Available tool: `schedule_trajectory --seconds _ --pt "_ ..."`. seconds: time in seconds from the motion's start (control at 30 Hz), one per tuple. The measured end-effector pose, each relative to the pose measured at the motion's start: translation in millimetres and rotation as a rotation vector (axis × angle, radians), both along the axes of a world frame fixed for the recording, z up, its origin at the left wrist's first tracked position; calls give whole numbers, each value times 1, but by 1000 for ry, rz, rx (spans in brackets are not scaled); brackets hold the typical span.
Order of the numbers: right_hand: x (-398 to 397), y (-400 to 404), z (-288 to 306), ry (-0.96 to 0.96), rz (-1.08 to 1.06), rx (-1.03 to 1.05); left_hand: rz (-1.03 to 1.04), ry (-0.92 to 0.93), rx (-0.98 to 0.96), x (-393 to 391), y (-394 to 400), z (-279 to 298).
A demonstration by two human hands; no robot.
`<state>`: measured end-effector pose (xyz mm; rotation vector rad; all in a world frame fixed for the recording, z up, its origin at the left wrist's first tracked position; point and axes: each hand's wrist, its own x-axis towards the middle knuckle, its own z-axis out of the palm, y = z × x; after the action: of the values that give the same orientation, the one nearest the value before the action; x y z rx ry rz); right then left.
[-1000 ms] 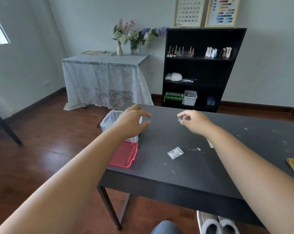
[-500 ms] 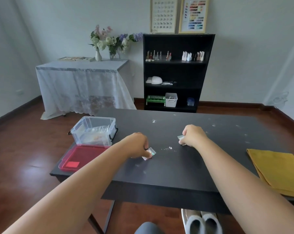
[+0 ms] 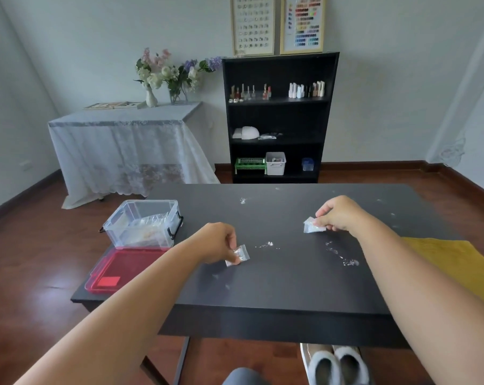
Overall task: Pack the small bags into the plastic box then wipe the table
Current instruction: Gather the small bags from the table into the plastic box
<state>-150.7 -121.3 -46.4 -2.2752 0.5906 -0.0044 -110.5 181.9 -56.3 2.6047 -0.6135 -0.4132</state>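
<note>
Small bags, two in hand. One clear bag point(image 3: 238, 254) was pinched at its corner by the left hand point(image 3: 218, 242), low over the middle of the table point(image 3: 290, 287); whether its lower edge touched the top could not be told. Second clear bag point(image 3: 310, 225) was pinched by the right hand point(image 3: 335, 213), farther back and to the right. Grip, both hands: narrow, fingertips closed on bag plastic, nothing else held.

Plastic box point(image 3: 143, 222): clear, lid off, stood at the table's left rear corner with crumpled clear bags already inside. Red lid point(image 3: 118, 270) lay flat just in front of it.

Governing relation: the box lay to the left of both grips and somewhat farther back than the left one. The left hand was plainly the nearer, with only a short stretch of bare table between it and the box's right wall; the right hand was well apart and would have to cross most of the table's width. Judged: left bag goes in first, carried up over the rim.

Loose glittery spill point(image 3: 265, 244) lay between the hands, with more point(image 3: 350, 262) nearer the right forearm. Yellow cloth point(image 3: 452, 262) lay at the right edge, untouched; wiping not yet begun.
</note>
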Motion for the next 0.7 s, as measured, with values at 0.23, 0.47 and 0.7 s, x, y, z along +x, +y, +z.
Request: schedule_trajectory --seconds 0.23,0.47,0.7 --pt "-2 8 2 168 42 -203 27 8 -29 -2 0 0" --pt "0 20 12 296 63 -311 0 -45 -34 -6 3 1" --pt "3 11 1 117 75 -209 -13 -86 -61 -11 13 5"
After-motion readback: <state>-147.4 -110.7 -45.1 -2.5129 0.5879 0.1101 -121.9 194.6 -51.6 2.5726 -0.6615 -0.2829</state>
